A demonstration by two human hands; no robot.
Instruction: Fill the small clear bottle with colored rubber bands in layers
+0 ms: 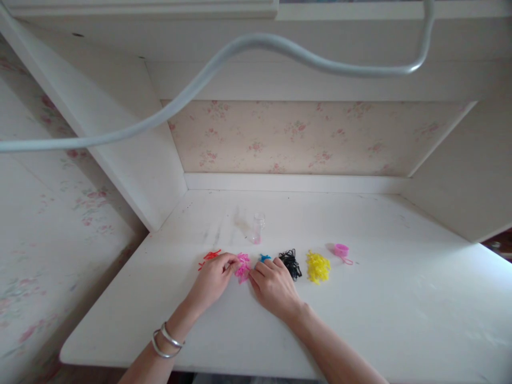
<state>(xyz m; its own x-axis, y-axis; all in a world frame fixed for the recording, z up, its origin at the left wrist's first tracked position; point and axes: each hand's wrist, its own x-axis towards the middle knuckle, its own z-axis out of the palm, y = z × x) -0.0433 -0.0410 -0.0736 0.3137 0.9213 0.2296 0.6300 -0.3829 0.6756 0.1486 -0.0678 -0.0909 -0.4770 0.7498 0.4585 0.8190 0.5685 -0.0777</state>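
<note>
The pink pile (pixel 242 269) lies on the surface (pixel 360 320) between the left hand (pixel 213 276), narrowly pinched at the pile's left edge, and the curled right hand (pixel 276 286) just beside it; whether either grips anything, I cannot tell.

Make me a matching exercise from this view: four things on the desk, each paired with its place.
Things
1. Yellow pile
2. Clear container
3. Pink ring-shaped piece
4. Blue pile

Places
A. Partly covered by the right hand
B. Farthest right of the four
C. Just right of the black pile
D. Farthest back of the four

Pairs: 1-C, 2-D, 3-B, 4-A
</note>
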